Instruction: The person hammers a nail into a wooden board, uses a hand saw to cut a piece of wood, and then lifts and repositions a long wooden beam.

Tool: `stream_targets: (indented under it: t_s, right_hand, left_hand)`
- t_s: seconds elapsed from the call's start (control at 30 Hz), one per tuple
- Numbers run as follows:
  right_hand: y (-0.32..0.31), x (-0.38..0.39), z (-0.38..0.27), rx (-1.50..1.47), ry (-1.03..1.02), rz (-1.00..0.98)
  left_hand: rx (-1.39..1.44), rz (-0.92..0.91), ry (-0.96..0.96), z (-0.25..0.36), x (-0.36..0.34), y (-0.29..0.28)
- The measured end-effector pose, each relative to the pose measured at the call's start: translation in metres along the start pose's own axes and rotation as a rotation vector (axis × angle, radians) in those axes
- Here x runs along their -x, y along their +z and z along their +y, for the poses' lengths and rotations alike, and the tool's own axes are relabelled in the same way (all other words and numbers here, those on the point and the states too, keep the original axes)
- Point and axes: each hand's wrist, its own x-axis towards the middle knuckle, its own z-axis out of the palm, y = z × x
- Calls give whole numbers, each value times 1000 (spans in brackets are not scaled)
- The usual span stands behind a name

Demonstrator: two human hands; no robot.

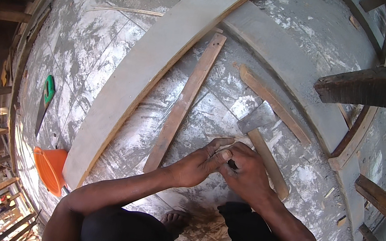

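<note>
My left hand (197, 165) and my right hand (248, 173) meet in front of me, with thumbs and fingertips pressed together. Between the fingertips is a small pale sliver, too small to name. A dark spot shows in the curl of my right hand, and I cannot tell what it is. Just beyond my right hand lies a hatchet, its grey metal head (257, 117) on the floor and its wooden handle (269, 164) running back beside my wrist. A narrow wooden batten (189, 98) rests on the floor past my left hand.
A long grey-faced board (145, 70) crosses the floor, over another wide board (294, 68). A wood strip (274, 103) lies beyond the hatchet. Left are a green-handled saw (48, 90) and an orange plastic container (50, 168). A dark timber (370, 84) juts in from the right.
</note>
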Motion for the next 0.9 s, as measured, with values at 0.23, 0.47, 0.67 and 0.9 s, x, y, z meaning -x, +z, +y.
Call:
stream_targets:
  t_s: [0.23, 0.47, 0.67, 0.9]
  right_hand:
    - [-8, 1, -6, -137, 148, 265]
    - [-26, -10, -8, -90, 221, 200]
    - [-27, -10, 13, -47, 292, 234]
    - [-33, 50, 98, 499, 455, 166]
  left_hand:
    - [21, 257, 185, 7, -9, 2]
    - [-806, 340, 352, 31, -13, -11]
    - [-949, 401, 385, 48, -36, -40]
    - [-540, 932, 387, 105, -136, -150]
